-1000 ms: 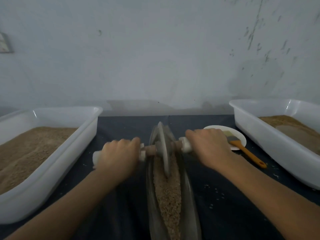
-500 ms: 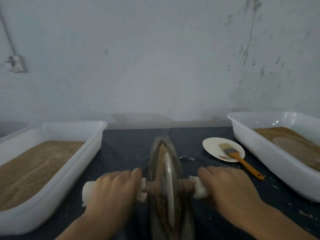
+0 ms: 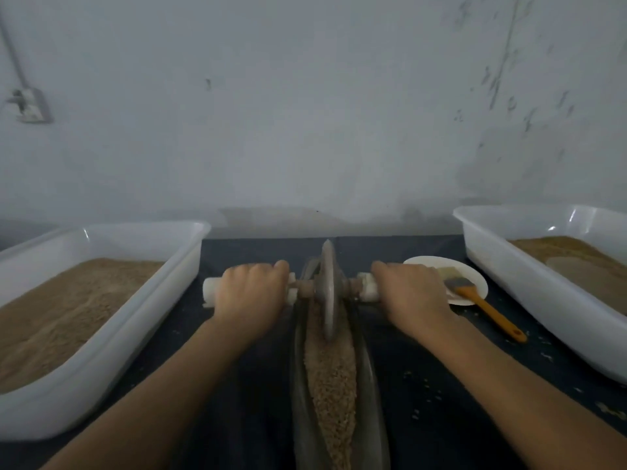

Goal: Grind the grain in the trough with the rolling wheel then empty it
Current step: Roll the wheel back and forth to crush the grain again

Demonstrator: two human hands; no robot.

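A long, narrow metal trough [image 3: 368, 385] lies on the dark counter, running from the near edge toward the back edge. Coarse tan grain [image 3: 330, 378] fills its channel. The grey rolling wheel [image 3: 328, 290] stands upright on edge at the trough's far end, its axle crosswise with white handle ends.

Down the middle of the desk [image 3: 244, 385], running front to back: trough [image 3: 369, 395] with grain [image 3: 334, 378] in it. Standing in its far end: rolling wheel [image 3: 328, 286], axle [image 3: 212, 291] reaching out to both sides. On the axle, left hand [image 3: 252, 293] left of the wheel, right hand [image 3: 412, 295] right of it. Far left: tub [image 3: 112, 337]. Far right: second tub [image 3: 529, 283]. Between trough and second tub: plate [image 3: 475, 293], with brush [image 3: 481, 305] lying across its rim onto the desk.
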